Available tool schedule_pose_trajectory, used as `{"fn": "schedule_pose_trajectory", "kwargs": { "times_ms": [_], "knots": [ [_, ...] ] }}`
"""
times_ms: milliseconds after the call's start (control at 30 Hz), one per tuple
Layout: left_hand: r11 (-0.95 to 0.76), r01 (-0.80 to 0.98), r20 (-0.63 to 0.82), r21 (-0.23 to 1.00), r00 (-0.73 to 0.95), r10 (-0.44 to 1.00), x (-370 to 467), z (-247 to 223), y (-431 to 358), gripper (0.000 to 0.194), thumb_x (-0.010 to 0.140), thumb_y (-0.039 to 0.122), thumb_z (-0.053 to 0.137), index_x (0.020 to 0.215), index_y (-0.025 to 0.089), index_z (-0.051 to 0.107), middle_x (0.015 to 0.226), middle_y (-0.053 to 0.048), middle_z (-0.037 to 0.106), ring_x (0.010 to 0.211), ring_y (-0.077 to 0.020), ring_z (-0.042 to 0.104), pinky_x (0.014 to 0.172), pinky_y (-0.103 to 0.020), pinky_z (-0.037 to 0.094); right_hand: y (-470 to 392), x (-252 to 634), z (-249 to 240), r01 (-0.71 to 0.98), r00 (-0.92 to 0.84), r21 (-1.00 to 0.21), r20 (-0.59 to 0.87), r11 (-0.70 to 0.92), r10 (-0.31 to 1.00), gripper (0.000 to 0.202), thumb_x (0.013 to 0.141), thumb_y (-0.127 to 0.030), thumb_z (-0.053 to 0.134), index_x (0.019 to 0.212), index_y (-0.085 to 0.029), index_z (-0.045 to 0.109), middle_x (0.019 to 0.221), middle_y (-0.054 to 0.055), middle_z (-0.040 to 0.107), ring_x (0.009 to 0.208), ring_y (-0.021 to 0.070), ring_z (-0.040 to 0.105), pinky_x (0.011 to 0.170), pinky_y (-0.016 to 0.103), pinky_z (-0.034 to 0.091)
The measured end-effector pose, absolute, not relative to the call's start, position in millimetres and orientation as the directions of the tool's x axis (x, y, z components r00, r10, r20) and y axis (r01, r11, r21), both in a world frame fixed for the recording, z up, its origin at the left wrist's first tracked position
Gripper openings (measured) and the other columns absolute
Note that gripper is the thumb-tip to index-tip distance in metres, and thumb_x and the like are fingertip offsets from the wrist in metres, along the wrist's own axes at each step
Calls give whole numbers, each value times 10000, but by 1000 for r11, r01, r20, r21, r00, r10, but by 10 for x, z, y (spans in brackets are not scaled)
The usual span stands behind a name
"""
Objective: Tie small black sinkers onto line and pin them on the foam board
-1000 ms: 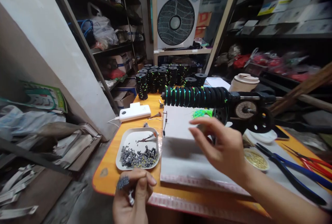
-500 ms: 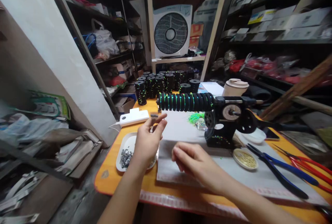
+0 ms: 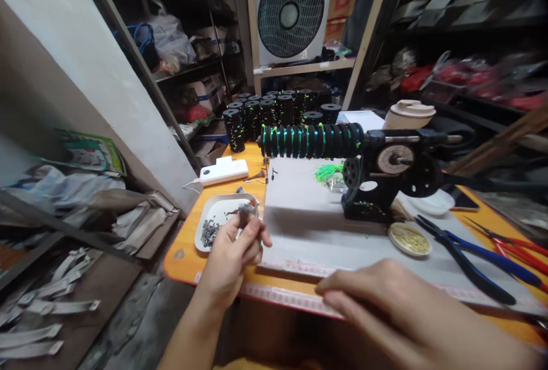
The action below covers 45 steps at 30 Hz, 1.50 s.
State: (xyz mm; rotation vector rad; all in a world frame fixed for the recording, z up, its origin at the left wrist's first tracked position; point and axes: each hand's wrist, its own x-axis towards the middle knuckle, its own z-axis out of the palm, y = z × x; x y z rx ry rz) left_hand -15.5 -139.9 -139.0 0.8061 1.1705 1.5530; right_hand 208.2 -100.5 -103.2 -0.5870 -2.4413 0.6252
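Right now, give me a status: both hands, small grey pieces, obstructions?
Left hand pinched at white tray, exact grip blurred. Right hand near table's front edge, grip unclear. Grey pieces in tray, partly hidden by left hand.

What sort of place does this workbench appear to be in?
Probably a small workshop or storeroom: a hand-worked winding device stands on the orange table, blue-handled pliers lie beside it, and the shelf at left is crammed with bags and boxes.
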Motion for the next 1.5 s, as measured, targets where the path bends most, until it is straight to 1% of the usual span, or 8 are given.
{"fn": "schedule_pose_trajectory", "kwargs": {
  "times_ms": [300,433,567,767,1033,1233,1367,1500],
  "knots": [
    [94,-611,-250,786,-175,952,-188,-1633,-1925,235,881,316,679,777,112,626,591,0,618,386,24,158,395,-110,164,-546,1304,-1094,-69,-753,91,648,993,-112,253,983,-122,460,1133,-100,662,1130,141,699,1233,287,543,1013,451,485],
    [133,-647,-305,751,-161,939,-233,-1715,-2062,243,859,336,703,786,113,641,571,7,613,373,26,158,391,-110,168,-563,1193,-1242,-163,-791,167,567,972,-230,252,997,-150,445,1002,-106,693,958,96,701,1068,237,615,1084,441,426],
    [166,-634,-346,755,-171,922,-221,-1821,-2158,274,862,377,693,784,123,622,574,13,600,381,19,158,399,-129,150,-664,1217,-1352,-197,-799,156,546,968,-251,264,986,-161,478,797,-148,662,776,43,632,727,171,570,767,349,506],
    [-52,-607,-205,793,-346,915,-24,-1789,-2049,312,964,431,503,885,149,612,744,8,563,454,-11,276,475,-184,270,-687,1259,-1411,-50,-727,-248,673,968,135,200,951,-124,469,862,-120,649,672,18,494,579,143,406,500,287,306],
    [-188,-532,-86,826,-447,890,218,-1776,-1772,192,882,392,656,898,206,613,730,2,567,690,-134,549,679,-258,447,-620,1265,-1376,-102,-714,-822,453,561,534,129,916,-167,626,923,-172,754,801,42,653,716,130,603,628,233,481],
    [-125,82,148,989,-426,892,-181,-1557,-1621,99,958,244,526,863,241,555,872,-16,626,853,-175,594,843,-315,454,-610,1320,-1330,-61,-629,-826,467,560,621,111,899,-181,646,884,-201,754,790,25,671,721,138,606,650,247,467],
    [22,685,345,729,-395,852,-688,-1386,-1288,132,945,143,391,996,240,464,796,-16,558,739,-203,554,731,-343,439,-606,1322,-1346,2,-597,-784,498,621,630,120,912,-169,597,881,-180,712,770,33,629,711,146,576,634,258,451],
    [29,778,299,628,-276,914,-915,-1376,-948,101,849,158,538,933,209,562,937,-62,570,921,-264,539,856,-400,408,-604,1317,-1404,59,-613,-736,507,675,606,128,911,-164,566,875,-178,687,717,28,553,678,152,514,589,258,438]
  ]
}}
